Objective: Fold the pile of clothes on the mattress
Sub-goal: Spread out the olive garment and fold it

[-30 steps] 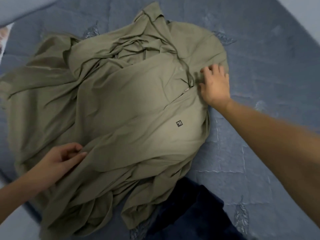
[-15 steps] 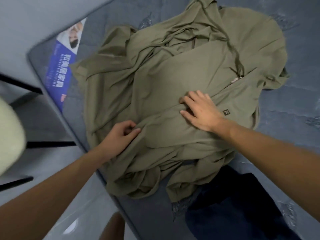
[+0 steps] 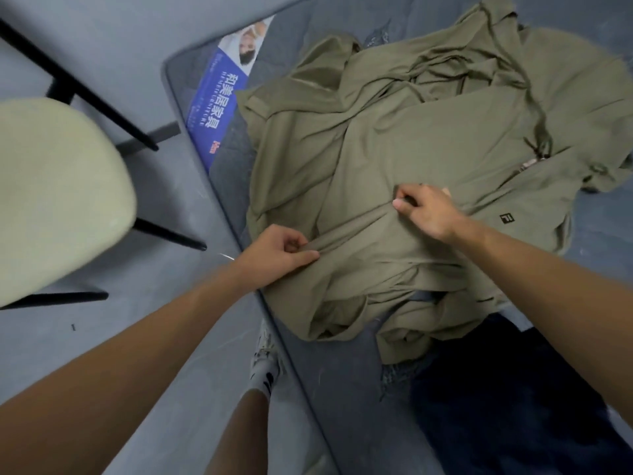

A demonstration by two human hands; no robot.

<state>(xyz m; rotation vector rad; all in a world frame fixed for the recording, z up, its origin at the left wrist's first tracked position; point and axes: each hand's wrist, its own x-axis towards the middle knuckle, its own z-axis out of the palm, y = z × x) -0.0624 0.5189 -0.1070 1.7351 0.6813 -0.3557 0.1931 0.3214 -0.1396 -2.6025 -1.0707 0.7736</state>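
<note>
Olive jacket (image 3: 428, 159) rumpled on the grey mattress (image 3: 342, 389), dark garment (image 3: 507, 399) at its near edge.
Left hand (image 3: 277, 255) pinches a fold of the jacket by the mattress edge; right hand (image 3: 424, 210) pinches the cloth mid-jacket, near the small logo (image 3: 507, 218).

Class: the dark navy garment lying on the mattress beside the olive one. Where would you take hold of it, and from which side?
Probably grip the dark navy garment along its exposed near edge, coming from the person's side of the grey mattress. Its far part lies under the crumpled olive-green zip jacket, which both the left hand and right hand are pinching, so a far-side approach would snag that fabric.
</note>
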